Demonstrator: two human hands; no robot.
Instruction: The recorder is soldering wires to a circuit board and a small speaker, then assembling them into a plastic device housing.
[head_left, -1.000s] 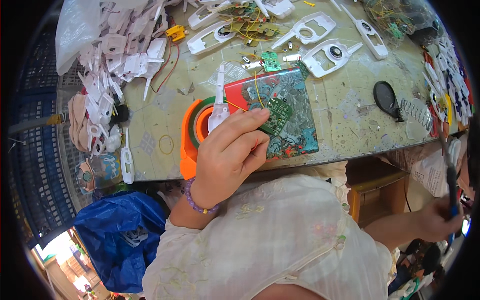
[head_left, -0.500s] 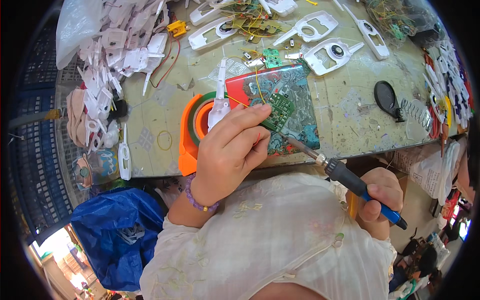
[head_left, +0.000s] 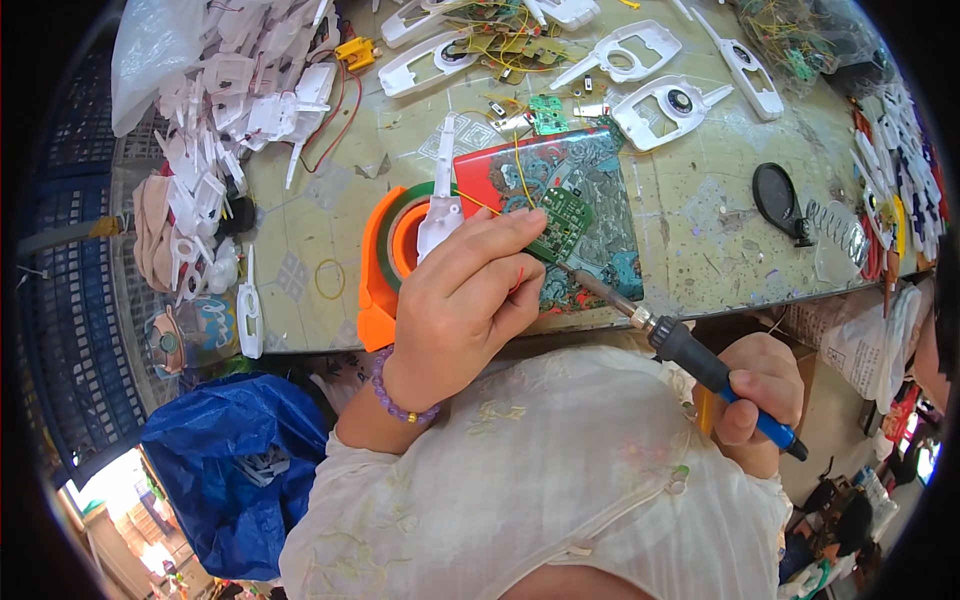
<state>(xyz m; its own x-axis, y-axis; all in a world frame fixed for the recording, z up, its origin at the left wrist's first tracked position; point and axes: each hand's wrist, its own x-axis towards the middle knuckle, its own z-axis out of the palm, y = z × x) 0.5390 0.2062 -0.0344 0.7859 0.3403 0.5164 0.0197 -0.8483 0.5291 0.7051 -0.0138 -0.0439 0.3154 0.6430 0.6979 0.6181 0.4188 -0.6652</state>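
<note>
My left hand (head_left: 470, 290) is closed on a small green circuit board (head_left: 566, 224), its fingertips on the board's left edge. A yellow wire (head_left: 519, 165) runs up from near those fingers. In my right hand (head_left: 762, 388) is a soldering iron (head_left: 688, 350) with a blue and black handle. Its tip meets or nearly meets the board's lower edge; exact contact is too small to tell. Beneath the board lies a red and grey patterned flat piece (head_left: 610, 195). A white plastic housing (head_left: 440, 210) rests by my left hand, over an orange tape dispenser (head_left: 377, 290) with green tape.
Several white plastic housings (head_left: 665, 110) lie at the back, near more green boards (head_left: 547, 115) and wires. White parts (head_left: 230, 90) are heaped at the far left. To the right is a soldering iron stand's coil (head_left: 835, 230) beside a black round piece (head_left: 774, 195). A blue bag (head_left: 235, 470) hangs below the table's left edge.
Almost nothing differs. The view has shifted very slightly, and both hands keep their hold on the board and the soldering iron.
</note>
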